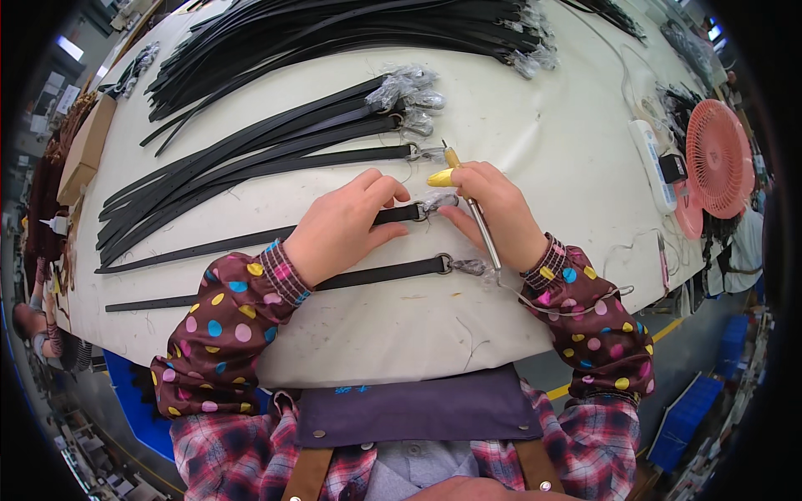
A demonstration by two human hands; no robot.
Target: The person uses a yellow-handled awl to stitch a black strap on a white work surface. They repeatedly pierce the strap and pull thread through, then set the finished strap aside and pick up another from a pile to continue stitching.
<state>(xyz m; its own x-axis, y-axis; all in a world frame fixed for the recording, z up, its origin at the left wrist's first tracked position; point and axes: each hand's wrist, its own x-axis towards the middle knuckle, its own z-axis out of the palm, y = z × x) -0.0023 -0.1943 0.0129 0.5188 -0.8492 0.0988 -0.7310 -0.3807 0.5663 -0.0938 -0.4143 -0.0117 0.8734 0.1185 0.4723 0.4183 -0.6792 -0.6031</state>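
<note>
My left hand (347,219) is over a black strap (397,215), its curled fingers and thumb on either side of the strap and apart. Clear plastic wrap (439,202) covers the fitting at the strap's ring end. My right hand (493,213) grips a corded, pen-shaped soldering iron (484,234), its dark tip pointing up and away. A yellow cover (441,178) sits on one of that hand's fingers. Nearer to me lies another black strap (384,273) with a metal ring and wrapped end. Just beyond, a further strap (359,156) lies flat.
Black straps (251,171) with wrapped ends fan out at left, and a larger pile (351,37) lies behind them. To the right are a white power strip (653,167) and a pink fan (718,159). The iron's cable (576,312) crosses my right sleeve. A cardboard box (86,150) stands far left.
</note>
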